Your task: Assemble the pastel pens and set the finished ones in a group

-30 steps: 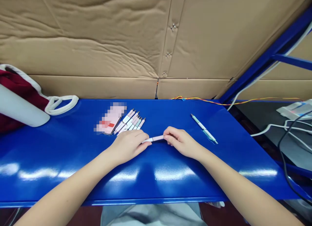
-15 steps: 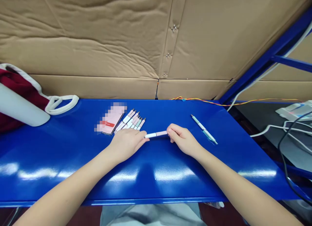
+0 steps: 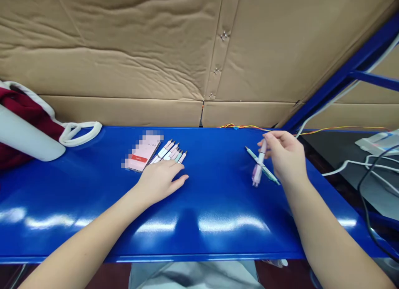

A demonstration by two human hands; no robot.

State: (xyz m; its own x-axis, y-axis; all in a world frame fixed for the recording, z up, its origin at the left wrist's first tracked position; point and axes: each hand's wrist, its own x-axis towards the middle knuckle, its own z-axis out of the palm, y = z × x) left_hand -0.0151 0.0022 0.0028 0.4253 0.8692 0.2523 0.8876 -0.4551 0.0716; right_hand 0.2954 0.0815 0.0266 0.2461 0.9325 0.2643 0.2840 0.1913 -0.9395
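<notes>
Pink pen (image 3: 259, 166) in pinch: on the right side of a blue surface (image 3: 218, 206), a person's right hand (image 3: 287, 154) grips the slim barrel by its upper end between thumb and fingers, a hold that seems to leave most of its length free and angled downward over a green-and-white pen (image 3: 270, 174). That pen lies slanted, its clip end toward the viewer; motion blur and the overhead angle make it hard to say whether the two touch. Well apart, the left hand (image 3: 160, 179) is open and palm down, thumb spread from the fingers, with nothing visible in its grasp. It covers the near ends of a row of pens (image 3: 162, 152), pastel and white cylinders with dark, cone-shaped tips all facing the far edge, an arrangement that probably keeps them compact and easy to tell apart. Just beside the row rests a flat phone (image 3: 146, 150) with a pink screen, partly pixelated. Glossy paint throws bright streaks along the near edge, in contrast with creased, matte brown cardboard (image 3: 124, 52) behind and soft red fabric (image 3: 20, 108) at far left, beneath a smooth, pale cylinder (image 3: 31, 135).
</notes>
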